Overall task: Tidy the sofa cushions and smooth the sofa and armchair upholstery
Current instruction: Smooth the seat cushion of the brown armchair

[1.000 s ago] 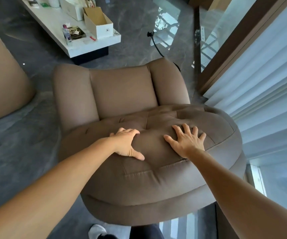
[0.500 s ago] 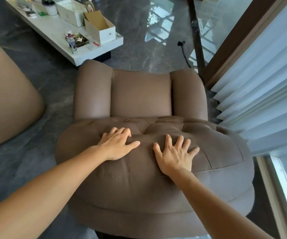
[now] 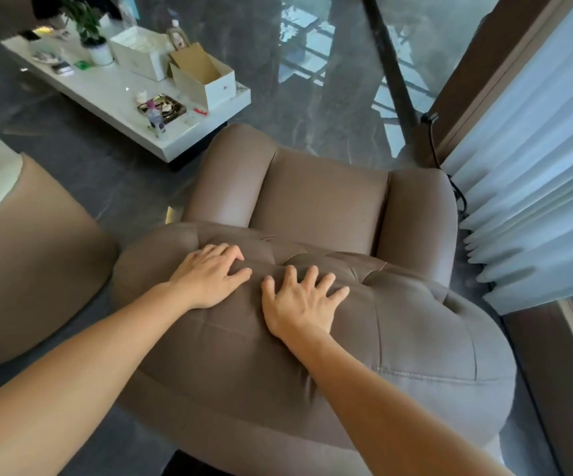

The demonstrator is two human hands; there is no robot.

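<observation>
I look down from behind a brown armchair (image 3: 426, 345). Its padded, tufted backrest top bulges toward me, and the seat cushion (image 3: 319, 204) lies beyond between two rounded arms. My left hand (image 3: 211, 278) lies palm down on the left part of the backrest top, fingers close together and curling over the ridge. My right hand (image 3: 300, 300) lies flat just to its right, fingers spread on the upholstery. Neither hand holds anything.
A brown sofa end (image 3: 27, 269) stands to the left. A white low table (image 3: 106, 94) with boxes, a plant, a bottle and a tray is at the back left. White curtains (image 3: 536, 173) and a cable hang at the right. Dark glossy floor surrounds the chair.
Both hands have slid left across the backrest top, the right fingers staying spread and the left hand flattening. My view has swung, so the chair sits further right.
</observation>
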